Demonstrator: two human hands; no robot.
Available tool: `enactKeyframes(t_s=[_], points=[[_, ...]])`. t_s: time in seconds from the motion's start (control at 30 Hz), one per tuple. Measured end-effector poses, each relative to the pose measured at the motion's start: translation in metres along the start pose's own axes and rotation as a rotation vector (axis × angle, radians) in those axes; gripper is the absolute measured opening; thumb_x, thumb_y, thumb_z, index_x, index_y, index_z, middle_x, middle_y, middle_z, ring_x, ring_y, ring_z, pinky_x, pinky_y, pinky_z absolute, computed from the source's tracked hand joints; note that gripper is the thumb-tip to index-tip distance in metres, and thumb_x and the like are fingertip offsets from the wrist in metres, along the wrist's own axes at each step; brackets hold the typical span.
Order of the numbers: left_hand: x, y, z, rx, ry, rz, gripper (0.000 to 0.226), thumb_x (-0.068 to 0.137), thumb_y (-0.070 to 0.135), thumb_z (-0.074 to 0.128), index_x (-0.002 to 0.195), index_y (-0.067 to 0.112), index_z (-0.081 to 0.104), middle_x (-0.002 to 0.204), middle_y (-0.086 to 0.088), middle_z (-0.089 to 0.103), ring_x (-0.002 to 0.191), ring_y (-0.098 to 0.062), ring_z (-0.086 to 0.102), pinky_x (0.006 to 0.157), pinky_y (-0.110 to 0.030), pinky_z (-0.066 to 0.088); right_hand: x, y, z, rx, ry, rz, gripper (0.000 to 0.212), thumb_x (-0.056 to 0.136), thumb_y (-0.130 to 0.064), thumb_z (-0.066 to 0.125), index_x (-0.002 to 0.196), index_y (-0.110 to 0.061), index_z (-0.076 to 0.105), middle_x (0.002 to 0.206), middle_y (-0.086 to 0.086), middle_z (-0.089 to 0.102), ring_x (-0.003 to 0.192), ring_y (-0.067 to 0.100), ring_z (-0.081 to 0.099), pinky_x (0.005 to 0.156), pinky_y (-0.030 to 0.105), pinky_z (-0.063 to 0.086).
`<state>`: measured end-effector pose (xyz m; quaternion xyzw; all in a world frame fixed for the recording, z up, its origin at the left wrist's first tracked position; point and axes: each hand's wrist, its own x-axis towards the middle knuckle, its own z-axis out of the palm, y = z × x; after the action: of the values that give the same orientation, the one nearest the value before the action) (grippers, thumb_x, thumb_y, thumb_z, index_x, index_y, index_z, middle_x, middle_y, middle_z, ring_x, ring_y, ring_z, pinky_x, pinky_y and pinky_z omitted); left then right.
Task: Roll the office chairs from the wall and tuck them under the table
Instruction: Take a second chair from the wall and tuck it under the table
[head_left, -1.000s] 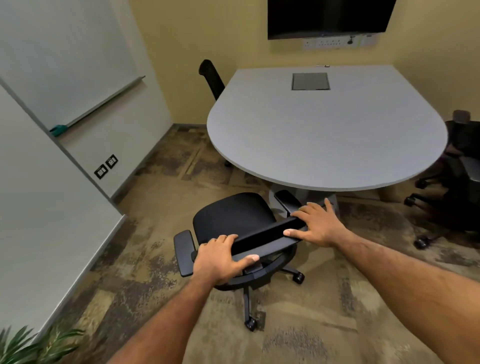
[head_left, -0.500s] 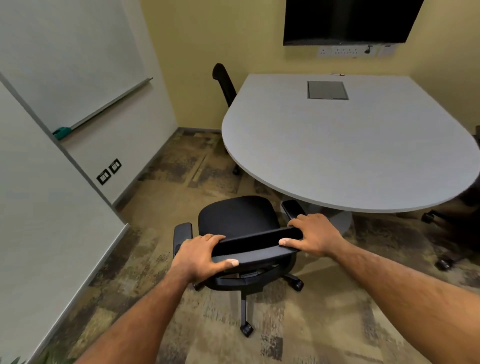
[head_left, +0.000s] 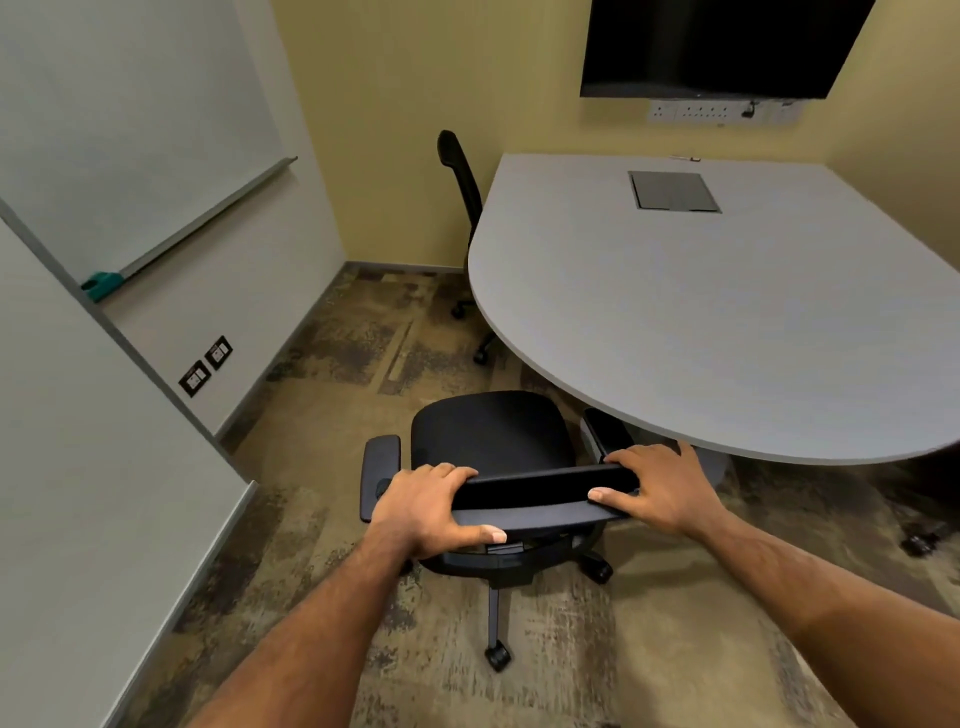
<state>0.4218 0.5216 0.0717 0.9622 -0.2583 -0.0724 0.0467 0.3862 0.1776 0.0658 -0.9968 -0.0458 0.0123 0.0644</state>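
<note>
A black office chair (head_left: 493, 436) stands on the carpet just off the near left curve of the grey table (head_left: 701, 322). Its right armrest sits at the table's edge, while the seat is still out in the open. My left hand (head_left: 434, 506) grips the left end of the backrest's top edge. My right hand (head_left: 657, 491) grips the right end of the same edge. A second black chair (head_left: 462, 176) is tucked in at the table's far left side, with only its back and two casters showing.
A whiteboard (head_left: 130, 130) with a teal eraser on its tray fills the left wall, with wall sockets (head_left: 205, 366) below. A dark screen (head_left: 722, 47) hangs on the far wall. A caster of another chair (head_left: 919, 543) shows at the right edge.
The chair in my hands has swung so that its back is now level before me and it has neared the table's edge. My view has shifted left, and the right-hand chair has dropped almost out of sight.
</note>
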Motion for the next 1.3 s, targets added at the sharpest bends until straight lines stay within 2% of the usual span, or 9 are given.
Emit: enactKeyframes(t_s=[0.17,0.4,0.6,0.73,0.97,1.3], points=[[0.035,-0.054,-0.015,0.018,-0.006,0.048,0.124,0.054,0.109,0.020,0.149,0.031,0.039,0.141,0.006,0.056,0.125,-0.018,0.055,0.102,-0.042,0.044,0.047,-0.025,0.001,0.014,0.019,0.027,0.088,0.073,-0.099,0.020,0.124,-0.041,0.061,0.114,-0.018,0.067,0.109,0.010,0.060,0.099,0.050,0.035],[0.097,-0.128,-0.037,0.035,-0.049,0.116,0.118,0.059,0.105,0.026,0.150,0.031,0.038,0.141,0.008,0.055,0.124,-0.016,0.054,0.102,-0.038,0.043,0.118,-0.057,0.009,0.025,0.009,0.077,0.095,0.069,-0.101,0.020,0.129,-0.039,0.058,0.121,-0.014,0.066,0.115,0.012,0.059,0.112,0.059,0.026],[0.149,-0.189,-0.054,0.037,-0.117,0.155,0.115,0.061,0.104,0.029,0.150,0.032,0.037,0.145,0.010,0.051,0.129,-0.012,0.049,0.105,-0.037,0.037,0.173,-0.086,0.012,0.025,-0.023,0.148,0.106,0.062,-0.105,0.015,0.134,-0.039,0.055,0.126,-0.011,0.063,0.119,0.014,0.056,0.111,0.058,0.022],[0.188,-0.222,-0.064,0.039,-0.142,0.199,0.116,0.059,0.105,0.029,0.150,0.033,0.037,0.144,0.011,0.051,0.128,-0.012,0.050,0.104,-0.039,0.039,0.209,-0.098,0.013,0.020,-0.045,0.213,0.109,0.061,-0.106,0.013,0.137,-0.038,0.052,0.132,-0.011,0.061,0.125,0.015,0.053,0.113,0.060,0.021],[0.247,-0.287,-0.079,0.063,-0.144,0.318,0.115,0.059,0.105,0.030,0.149,0.033,0.037,0.145,0.011,0.051,0.128,-0.012,0.050,0.104,-0.037,0.040,0.253,-0.135,0.020,0.031,0.050,0.305,0.101,0.066,-0.104,0.018,0.131,-0.038,0.057,0.125,-0.011,0.065,0.119,0.014,0.056,0.112,0.058,0.021],[0.343,-0.396,-0.096,0.096,-0.190,0.516,0.113,0.061,0.105,0.029,0.152,0.038,0.033,0.149,0.011,0.045,0.139,-0.010,0.036,0.113,-0.039,0.023,0.326,-0.220,0.024,0.006,0.015,0.525,0.113,0.062,-0.105,0.009,0.141,-0.036,0.049,0.137,-0.009,0.057,0.132,0.016,0.046,0.117,0.063,0.013]])
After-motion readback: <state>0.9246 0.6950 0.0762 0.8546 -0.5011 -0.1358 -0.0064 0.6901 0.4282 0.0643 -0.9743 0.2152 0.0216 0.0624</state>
